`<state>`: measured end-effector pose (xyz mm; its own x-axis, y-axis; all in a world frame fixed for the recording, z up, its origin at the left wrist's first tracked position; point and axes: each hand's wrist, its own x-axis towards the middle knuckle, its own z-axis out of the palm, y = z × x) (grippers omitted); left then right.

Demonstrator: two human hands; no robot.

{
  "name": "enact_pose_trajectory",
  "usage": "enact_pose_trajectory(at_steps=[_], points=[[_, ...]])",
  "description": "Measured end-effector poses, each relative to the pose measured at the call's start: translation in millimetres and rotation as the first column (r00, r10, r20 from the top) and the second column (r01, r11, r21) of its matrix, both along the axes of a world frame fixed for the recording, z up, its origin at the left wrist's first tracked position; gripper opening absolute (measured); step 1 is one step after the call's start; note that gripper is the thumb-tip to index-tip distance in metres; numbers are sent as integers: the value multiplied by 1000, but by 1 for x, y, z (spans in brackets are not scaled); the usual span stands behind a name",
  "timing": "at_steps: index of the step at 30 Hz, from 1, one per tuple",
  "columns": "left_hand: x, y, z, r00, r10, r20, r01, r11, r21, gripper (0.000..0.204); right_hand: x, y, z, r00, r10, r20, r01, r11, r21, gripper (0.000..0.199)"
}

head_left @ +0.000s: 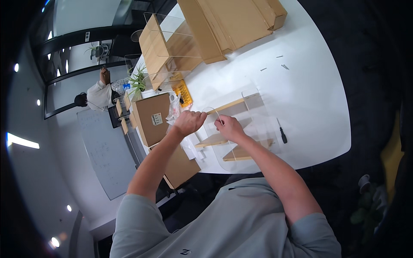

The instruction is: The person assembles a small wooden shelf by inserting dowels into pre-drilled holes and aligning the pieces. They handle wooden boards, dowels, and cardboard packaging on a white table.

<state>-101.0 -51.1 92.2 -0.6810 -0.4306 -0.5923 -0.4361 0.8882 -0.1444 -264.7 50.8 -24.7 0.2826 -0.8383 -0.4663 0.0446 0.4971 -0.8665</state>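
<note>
A small shelf unit of clear plastic panels and light wooden boards (pixel 211 140) lies on the white table in front of me. My left hand (pixel 190 122) is closed at the rounded edge of a clear panel (pixel 214 112), near the upper wooden board (pixel 230 104). Just to its right, my right hand (pixel 230 129) has its fingers pinched together at the same edge; anything small between them is hidden. The lower wooden board (pixel 238 153) sits below my right hand. To the right lies a screwdriver with a black handle (pixel 283 136).
Loose small metal pieces (pixel 285 67) lie on the white table (pixel 309 99). Farther back are flattened cardboard (pixel 236 21) and another wood-and-clear-plastic unit (pixel 155 47). An orange tool case (pixel 183 93), plastic bag (pixel 174 109), cardboard box (pixel 152 118) and plant (pixel 138 79) stand left. A person (pixel 100 95) sits beyond.
</note>
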Motion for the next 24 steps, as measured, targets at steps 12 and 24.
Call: enact_pose_trajectory(at_steps=[12, 24], points=[[-20, 21, -12, -197, 980, 29, -887, -191, 420, 25, -1, 0, -1, 1000, 22, -9, -22, 1000, -1, 29], [-30, 18, -13, -255, 964, 76, -886, -265, 381, 24, -2, 0, 0, 999, 32, -26, -32, 999, -16, 30]])
